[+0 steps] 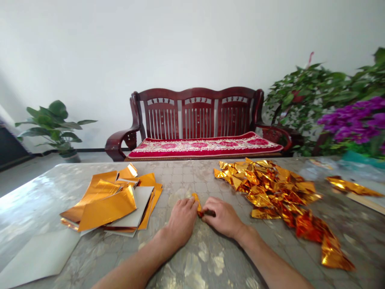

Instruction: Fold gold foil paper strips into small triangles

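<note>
Between my hands, on the patterned tabletop, lies a small folded piece of gold foil paper (196, 198). My left hand (183, 220) presses on its left side with the fingers close together. From the right, my right hand (223, 216) pinches the lower end of the same piece, its fingers curled; a dark gap shows under them. Part of the paper is hidden by the fingers. Loose gold foil sheets (108, 208) with pale backs are stacked to the left. A heap of folded gold foil pieces (267, 184) spreads to the right of my right hand.
The table (192, 265) has a glossy floral cover. A pale sheet (39, 255) lies at its left edge. Clear plastic (319, 168) and another gold piece (351, 186) lie at right. Beyond stand a wooden bench (198, 116), a potted plant (57, 126) and purple flowers (355, 120).
</note>
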`<action>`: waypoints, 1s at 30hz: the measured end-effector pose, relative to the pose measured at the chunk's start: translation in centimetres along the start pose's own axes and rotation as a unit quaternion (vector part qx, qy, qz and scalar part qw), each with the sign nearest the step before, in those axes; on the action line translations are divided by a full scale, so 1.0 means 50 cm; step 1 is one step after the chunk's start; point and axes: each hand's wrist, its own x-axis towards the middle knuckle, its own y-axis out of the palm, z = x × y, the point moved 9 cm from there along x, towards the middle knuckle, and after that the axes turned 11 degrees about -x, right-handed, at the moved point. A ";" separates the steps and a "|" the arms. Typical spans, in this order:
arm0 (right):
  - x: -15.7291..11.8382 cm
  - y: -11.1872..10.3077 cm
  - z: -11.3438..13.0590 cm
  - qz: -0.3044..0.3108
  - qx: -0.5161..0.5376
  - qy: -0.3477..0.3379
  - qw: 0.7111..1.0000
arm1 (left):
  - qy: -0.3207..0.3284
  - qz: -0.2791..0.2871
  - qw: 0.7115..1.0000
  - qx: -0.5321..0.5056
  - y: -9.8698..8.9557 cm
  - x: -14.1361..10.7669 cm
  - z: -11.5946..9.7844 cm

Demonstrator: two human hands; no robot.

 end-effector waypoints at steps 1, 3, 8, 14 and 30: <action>-0.001 -0.001 0.007 -0.009 -0.007 -0.013 1.000 | 0.000 -0.009 1.000 -0.010 -0.005 -0.002 -0.001; -0.002 -0.004 0.017 -0.028 -0.017 -0.030 0.999 | -0.001 -0.026 0.999 -0.032 -0.016 -0.005 -0.003; -0.004 -0.015 0.024 -0.079 0.005 -0.003 0.997 | -0.016 -0.059 0.996 -0.068 -0.037 -0.004 0.001; 0.000 -0.043 0.010 -0.155 0.149 0.027 0.976 | -0.047 -0.127 0.965 -0.225 -0.043 0.003 0.038; 0.000 -0.043 -0.064 -0.199 0.353 0.140 0.903 | -0.095 -0.170 0.566 -0.801 -0.005 0.007 0.064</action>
